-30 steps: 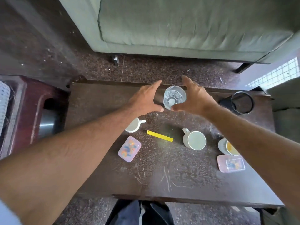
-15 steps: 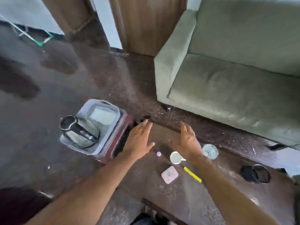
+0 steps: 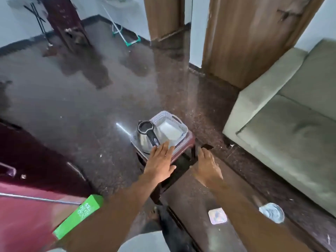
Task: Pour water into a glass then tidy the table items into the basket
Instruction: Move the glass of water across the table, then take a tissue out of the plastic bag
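Note:
A white perforated basket (image 3: 179, 122) stands on a maroon stool (image 3: 189, 140) left of the dark table (image 3: 196, 202). A steel kettle (image 3: 145, 137) with a black lid and handle sits in the basket beside a white object. My left hand (image 3: 160, 162) is stretched out flat, its fingertips at the basket's near edge by the kettle's handle. My right hand (image 3: 207, 166) hovers open over the table's left end, holding nothing. The glass (image 3: 271, 212) with water stands on the table at the lower right. A pink lidded box (image 3: 217, 216) lies near my right forearm.
A grey-green sofa (image 3: 291, 135) fills the right side. A green carton (image 3: 78, 217) lies on a red surface at the lower left. Wooden door frames (image 3: 241, 39) and a mop (image 3: 125, 35) are at the back. Dark floor spreads to the left.
My view swung left from the table to the stool. Both hands left the glass and moved left toward the basket; the left hand now reaches its near edge.

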